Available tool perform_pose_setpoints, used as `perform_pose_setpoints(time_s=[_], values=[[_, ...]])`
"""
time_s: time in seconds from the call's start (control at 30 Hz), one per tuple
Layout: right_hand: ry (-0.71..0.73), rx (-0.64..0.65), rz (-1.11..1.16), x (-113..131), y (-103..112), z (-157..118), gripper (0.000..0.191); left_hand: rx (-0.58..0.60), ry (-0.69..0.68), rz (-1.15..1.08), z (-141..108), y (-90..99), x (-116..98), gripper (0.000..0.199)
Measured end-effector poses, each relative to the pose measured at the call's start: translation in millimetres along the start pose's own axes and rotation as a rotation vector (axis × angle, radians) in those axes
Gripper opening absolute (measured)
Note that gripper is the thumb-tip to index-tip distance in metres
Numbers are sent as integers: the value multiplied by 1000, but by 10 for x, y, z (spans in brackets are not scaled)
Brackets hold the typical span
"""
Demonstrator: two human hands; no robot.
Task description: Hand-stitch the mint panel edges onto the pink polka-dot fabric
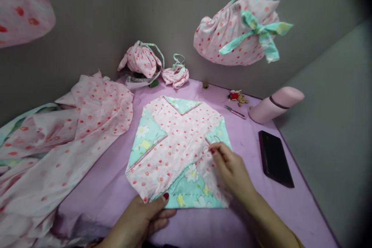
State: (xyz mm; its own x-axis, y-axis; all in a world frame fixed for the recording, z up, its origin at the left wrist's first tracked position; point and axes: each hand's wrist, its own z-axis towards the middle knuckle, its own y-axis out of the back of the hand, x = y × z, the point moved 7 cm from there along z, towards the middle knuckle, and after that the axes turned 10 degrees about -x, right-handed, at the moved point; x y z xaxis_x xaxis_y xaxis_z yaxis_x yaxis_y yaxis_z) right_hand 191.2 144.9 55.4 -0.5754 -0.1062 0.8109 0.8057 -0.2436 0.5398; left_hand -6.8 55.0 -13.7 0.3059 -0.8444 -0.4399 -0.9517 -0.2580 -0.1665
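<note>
An eight-sided piece of pink dotted fabric [180,131], with its corners covered by teal floral triangles, lies flat before me. My left hand [148,217] grips its near edge, the thumb on top beside the near teal triangle [188,186]. A row of dark stitches runs across that triangle. Above the right part of the cloth, my right hand [231,166] is closed in a pinch close to the right teal triangle [219,133]. A thin, dark loop of thread [216,138] shows at its fingertips; whether a needle is there too is too small to tell.
Loose pink fabric [95,116] is heaped at left. Thread snips [235,112], a red spool [233,95], a pink bottle [274,104] and a black phone [276,159] are on the right. Drawstring pouches [139,60] sit at the back; a bow-tied bag [232,35] hangs above.
</note>
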Motion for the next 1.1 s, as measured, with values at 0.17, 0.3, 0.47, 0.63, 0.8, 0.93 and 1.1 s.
perform_pose_setpoints(time_s=[0.17, 0.3, 0.47, 0.63, 0.8, 0.93, 1.1], values=[[115, 479, -2, 275, -536, -529, 17, 13, -5, -23, 75, 32, 14, 36], [148, 562, -29, 226, -638, -679, 17, 10, -5, -24, 97, 43, 25, 31], [150, 586, -16, 179, -681, -689, 19, -1, -47, -20, 88, 48, 9, 27], [150, 607, -14, 206, -695, -689, 21, -2, -54, -20, 108, 60, 21, 28], [145, 624, -41, 219, -696, -692, 22, 5, -64, -27, 139, 64, 28, 31], [176, 642, -59, 234, -704, -690, 23, 6, -53, -38, 132, 70, 37, 31], [222, 675, -134, 242, -709, -689, 23, 35, -56, -21, 125, 52, 36, 32]])
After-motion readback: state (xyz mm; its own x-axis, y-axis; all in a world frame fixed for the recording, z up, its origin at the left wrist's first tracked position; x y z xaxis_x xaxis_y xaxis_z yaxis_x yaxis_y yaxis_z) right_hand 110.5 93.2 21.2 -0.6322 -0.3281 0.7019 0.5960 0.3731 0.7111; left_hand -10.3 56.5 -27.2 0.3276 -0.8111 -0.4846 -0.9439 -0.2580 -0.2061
